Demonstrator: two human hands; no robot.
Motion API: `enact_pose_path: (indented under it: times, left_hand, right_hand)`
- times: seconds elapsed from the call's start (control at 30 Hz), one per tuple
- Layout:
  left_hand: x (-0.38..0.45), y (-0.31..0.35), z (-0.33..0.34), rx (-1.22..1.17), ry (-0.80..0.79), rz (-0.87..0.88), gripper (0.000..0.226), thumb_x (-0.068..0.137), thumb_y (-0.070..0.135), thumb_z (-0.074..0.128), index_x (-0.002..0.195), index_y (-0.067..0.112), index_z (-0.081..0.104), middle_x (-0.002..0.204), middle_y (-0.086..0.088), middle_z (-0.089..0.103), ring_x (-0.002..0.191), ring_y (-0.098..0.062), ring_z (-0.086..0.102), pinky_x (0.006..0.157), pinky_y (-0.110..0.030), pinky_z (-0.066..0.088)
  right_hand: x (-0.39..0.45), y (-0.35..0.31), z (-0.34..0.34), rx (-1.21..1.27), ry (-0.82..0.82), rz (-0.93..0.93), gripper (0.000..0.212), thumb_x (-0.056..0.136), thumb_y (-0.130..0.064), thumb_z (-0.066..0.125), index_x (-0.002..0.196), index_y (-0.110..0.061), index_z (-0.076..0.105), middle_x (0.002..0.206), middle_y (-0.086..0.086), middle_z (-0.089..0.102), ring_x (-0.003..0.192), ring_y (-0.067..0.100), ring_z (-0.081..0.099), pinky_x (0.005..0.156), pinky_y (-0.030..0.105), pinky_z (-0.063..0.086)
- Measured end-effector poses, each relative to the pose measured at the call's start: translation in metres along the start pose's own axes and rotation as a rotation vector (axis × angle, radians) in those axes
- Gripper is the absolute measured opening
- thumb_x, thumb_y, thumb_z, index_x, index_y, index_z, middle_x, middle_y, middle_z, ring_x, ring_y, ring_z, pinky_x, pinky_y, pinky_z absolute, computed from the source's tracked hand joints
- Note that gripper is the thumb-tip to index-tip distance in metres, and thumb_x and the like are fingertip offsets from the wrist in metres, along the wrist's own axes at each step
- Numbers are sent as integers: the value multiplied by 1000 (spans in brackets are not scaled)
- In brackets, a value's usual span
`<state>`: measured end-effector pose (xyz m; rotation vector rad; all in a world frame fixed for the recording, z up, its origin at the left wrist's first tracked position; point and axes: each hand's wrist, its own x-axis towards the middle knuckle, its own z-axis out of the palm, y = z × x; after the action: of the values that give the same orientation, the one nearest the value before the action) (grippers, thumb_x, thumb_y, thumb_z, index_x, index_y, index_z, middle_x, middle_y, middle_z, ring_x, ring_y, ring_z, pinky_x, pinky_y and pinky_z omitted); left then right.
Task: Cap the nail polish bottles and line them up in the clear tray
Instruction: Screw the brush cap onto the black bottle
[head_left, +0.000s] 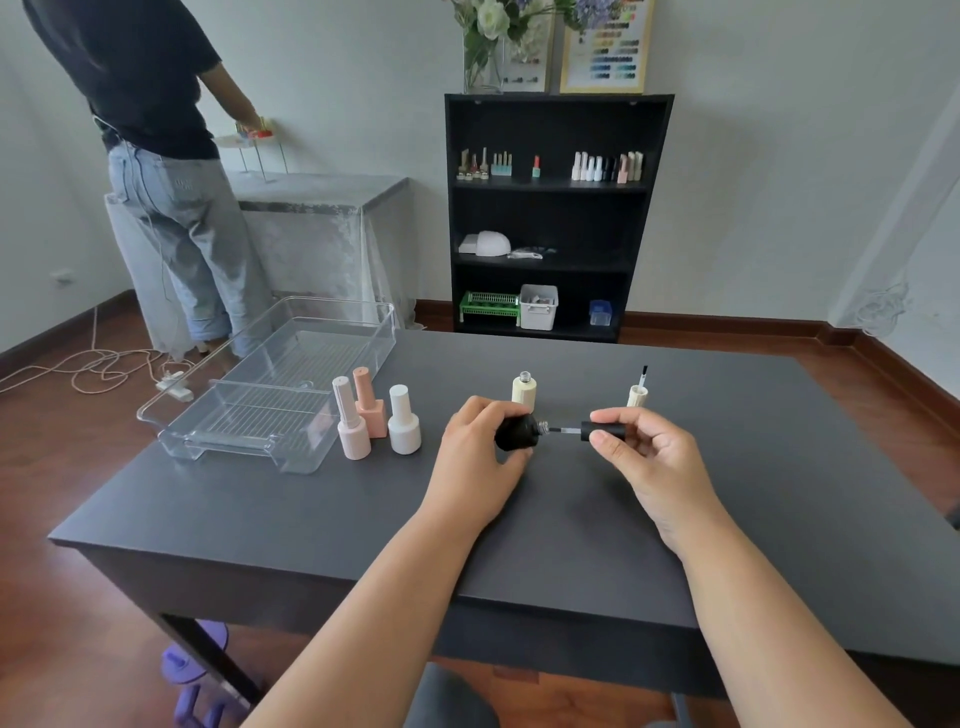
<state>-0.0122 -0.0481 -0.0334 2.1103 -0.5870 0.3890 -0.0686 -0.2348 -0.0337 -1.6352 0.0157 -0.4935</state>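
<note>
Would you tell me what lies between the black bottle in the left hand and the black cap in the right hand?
In the head view, only the cap's brush stem spans the gap between the black bottle and black cap.

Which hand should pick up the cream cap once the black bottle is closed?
Right. The cream cap stands brush-up just beyond the right hand; the left hand sits nearer the tray.

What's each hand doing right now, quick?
Left hand: grips the small black nail polish bottle, tipped sideways.
Right hand: pinches the black brush cap, brush aimed at the bottle's neck.
</note>
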Motion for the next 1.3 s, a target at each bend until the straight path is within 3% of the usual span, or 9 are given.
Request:
enact_pose_path:
  times: [0.2,0.4,0.63,0.77,0.93,1.0,1.1,1.17,1.3]
  left_hand:
    - [-1,2,0,15,-39,33,34,77,10,74,108,22,66,101,4,58,95,-21,55,88,-31,46]
    - [-3,3,0,57,-99,58,39,77,11,74,112,24,66,104,7,56,98,-20,53,89,-26,43]
    - [-4,4,0,53,-152,98,40,76,16,76,113,25,66,105,6,58,100,-18,54,91,-30,45]
    - [-3,4,1,66,-158,95,41,75,18,77,113,26,66,105,7,57,101,-18,53,90,-29,44]
    - [-3,3,0,56,-160,86,42,75,20,78,114,28,66,106,9,58,98,-15,54,87,-25,44]
    - [-3,2,0,21,-152,73,44,74,21,80,116,27,67,106,10,60,95,-10,55,84,-19,42]
    - [-3,4,-1,-3,-144,72,45,74,25,81,117,26,67,102,12,60,83,2,53,78,-4,36]
    - [-3,3,-1,4,-142,74,46,73,26,81,117,26,67,100,14,60,80,6,52,75,-2,35]
    - [-4,3,-1,16,-150,95,46,74,23,81,118,25,67,104,10,61,88,-4,54,83,-17,44]
  right_hand:
    - [-1,3,-1,-69,-49,-6,22,82,-10,73,89,-31,74,75,-17,69,72,3,58,68,9,46]
    - [-1,7,1,-186,-109,-90,38,80,0,71,83,-37,75,91,-11,67,82,20,60,73,15,47]
    - [1,8,1,-244,-121,-103,37,78,-1,73,86,-38,74,91,-13,69,79,12,62,74,13,47]
    - [1,10,1,-263,-106,-60,35,78,-5,74,85,-39,73,76,-20,67,67,2,56,68,9,45]
    - [1,9,0,-246,-83,-32,33,79,-8,75,89,-38,70,86,-8,70,77,12,61,74,20,51]
    - [0,7,-1,-245,-84,-34,32,79,-6,74,89,-37,70,89,-7,71,80,14,62,77,20,50]
    - [-2,3,0,-279,-56,-79,32,78,-5,76,85,-36,72,88,-18,72,76,3,63,76,11,48]
    - [-4,1,1,-292,-43,-127,32,76,-2,76,82,-33,73,92,-21,73,79,3,65,79,10,48]
    - [-4,1,2,-348,-68,-134,34,77,0,75,81,-34,72,89,-21,73,77,2,63,77,7,45]
